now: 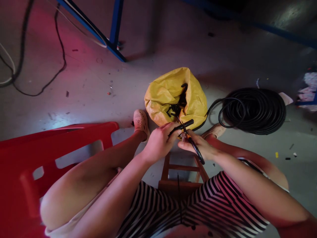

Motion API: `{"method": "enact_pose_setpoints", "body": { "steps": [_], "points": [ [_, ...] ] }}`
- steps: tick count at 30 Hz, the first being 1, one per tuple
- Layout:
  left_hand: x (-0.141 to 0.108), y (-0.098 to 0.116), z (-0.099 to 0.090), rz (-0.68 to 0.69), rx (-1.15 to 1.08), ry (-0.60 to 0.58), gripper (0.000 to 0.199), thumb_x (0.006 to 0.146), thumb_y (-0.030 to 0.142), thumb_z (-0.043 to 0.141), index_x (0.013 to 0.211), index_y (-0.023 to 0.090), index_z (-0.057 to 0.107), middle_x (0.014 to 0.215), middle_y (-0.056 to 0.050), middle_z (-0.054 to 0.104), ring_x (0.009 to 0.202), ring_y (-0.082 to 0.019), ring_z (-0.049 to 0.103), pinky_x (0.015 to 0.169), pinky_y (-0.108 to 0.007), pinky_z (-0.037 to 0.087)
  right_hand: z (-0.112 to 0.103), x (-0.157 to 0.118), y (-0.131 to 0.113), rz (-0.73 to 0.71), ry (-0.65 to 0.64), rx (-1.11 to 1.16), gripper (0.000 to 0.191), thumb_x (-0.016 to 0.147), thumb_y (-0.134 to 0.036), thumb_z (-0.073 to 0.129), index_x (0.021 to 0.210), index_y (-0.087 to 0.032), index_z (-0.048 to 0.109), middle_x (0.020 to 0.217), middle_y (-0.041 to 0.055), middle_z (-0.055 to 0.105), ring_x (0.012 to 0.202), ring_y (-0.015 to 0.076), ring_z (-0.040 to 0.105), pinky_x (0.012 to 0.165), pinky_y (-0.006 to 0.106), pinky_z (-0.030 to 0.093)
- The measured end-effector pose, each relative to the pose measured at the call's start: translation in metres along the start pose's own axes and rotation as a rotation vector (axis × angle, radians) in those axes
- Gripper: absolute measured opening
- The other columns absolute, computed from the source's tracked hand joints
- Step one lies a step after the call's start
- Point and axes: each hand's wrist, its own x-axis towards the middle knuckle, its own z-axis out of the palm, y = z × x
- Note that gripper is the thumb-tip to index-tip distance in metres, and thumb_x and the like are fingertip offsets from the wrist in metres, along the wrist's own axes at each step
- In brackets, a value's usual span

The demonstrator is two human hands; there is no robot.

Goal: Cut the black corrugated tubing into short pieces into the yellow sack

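My left hand (160, 140) is closed around a piece of black ribbed tube (189, 124), whose end sticks out to the right of the fingers. In my right hand (201, 145) is a pair of scissors (196, 150) with black handles and a touch of orange near the pivot. The scissors' blades point up and left and cross the tube; whether they touch it I cannot tell. Just beyond both hands stands an open yellow bag (158, 96) with short black pieces (176, 108) inside.
A coil of black tube (255, 110) lies on the floor at right, one strand running toward the bag. A red plastic stool (74, 142) is at left, a wooden stool (183, 186) beneath me. Blue frame legs (116, 26) and loose cables (61, 62) are farther off.
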Motion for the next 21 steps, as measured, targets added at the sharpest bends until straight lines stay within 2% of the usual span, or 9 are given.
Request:
{"method": "enact_pose_setpoints", "body": {
  "steps": [3, 6, 10, 16, 19, 21],
  "points": [
    [-0.002, 0.0, 0.0, 0.007, 0.022, -0.046, 0.021, 0.102, 0.03, 0.055, 0.113, 0.018, 0.069, 0.108, -0.01, 0.079, 0.099, -0.024, 0.075, 0.086, -0.033, 0.056, -0.004, 0.0, -0.003, -0.026, -0.017, 0.012, 0.053, 0.086, -0.065, 0.073, 0.107, -0.02, 0.056, 0.1, 0.0043, 0.062, 0.092, 0.0216, 0.058, 0.079, 0.031, 0.044],
    [-0.002, 0.002, -0.002, 0.006, 0.023, -0.063, 0.021, 0.102, 0.029, 0.055, 0.112, 0.018, 0.07, 0.11, -0.01, 0.079, 0.101, -0.025, 0.075, 0.086, -0.033, 0.056, -0.005, 0.002, -0.004, -0.087, -0.013, 0.073, 0.05, 0.089, -0.064, 0.071, 0.108, -0.019, 0.06, 0.1, 0.0043, 0.064, 0.095, 0.0218, 0.059, 0.08, 0.03, 0.045],
    [-0.002, 0.001, -0.005, -0.003, 0.011, -0.057, 0.02, 0.102, 0.028, 0.055, 0.111, 0.019, 0.07, 0.108, -0.009, 0.079, 0.099, -0.023, 0.075, 0.086, -0.032, 0.056, 0.0, 0.005, 0.002, -0.132, 0.009, 0.114, 0.047, 0.089, -0.065, 0.069, 0.095, -0.019, 0.062, 0.087, 0.0016, 0.061, 0.084, 0.0193, 0.058, 0.072, 0.027, 0.043],
    [-0.001, -0.001, -0.007, -0.055, -0.049, -0.021, 0.022, 0.101, 0.031, 0.055, 0.11, 0.018, 0.07, 0.107, -0.009, 0.079, 0.098, -0.023, 0.074, 0.088, -0.033, 0.056, 0.009, 0.006, 0.006, -0.019, 0.091, 0.153, 0.057, 0.079, -0.073, 0.074, 0.072, -0.02, 0.054, 0.061, -0.0042, 0.047, 0.057, 0.0121, 0.042, 0.053, 0.025, 0.029],
    [-0.002, -0.002, -0.002, -0.072, -0.078, -0.08, 0.02, 0.1, 0.028, 0.054, 0.108, 0.018, 0.07, 0.103, -0.008, 0.079, 0.094, -0.022, 0.074, 0.084, -0.032, 0.055, 0.007, 0.007, 0.002, 0.048, 0.069, 0.244, 0.061, 0.077, -0.077, 0.073, 0.068, -0.022, 0.049, 0.053, -0.0055, 0.045, 0.049, 0.0115, 0.041, 0.049, 0.025, 0.029],
    [-0.003, -0.004, 0.002, -0.078, -0.086, -0.13, 0.02, 0.098, 0.025, 0.054, 0.108, 0.018, 0.07, 0.103, -0.008, 0.079, 0.093, -0.022, 0.074, 0.083, -0.032, 0.055, 0.004, 0.007, -0.002, 0.044, 0.067, 0.275, 0.061, 0.076, -0.075, 0.075, 0.068, -0.022, 0.048, 0.053, -0.0056, 0.046, 0.049, 0.0115, 0.042, 0.049, 0.025, 0.029]
  ]
}}
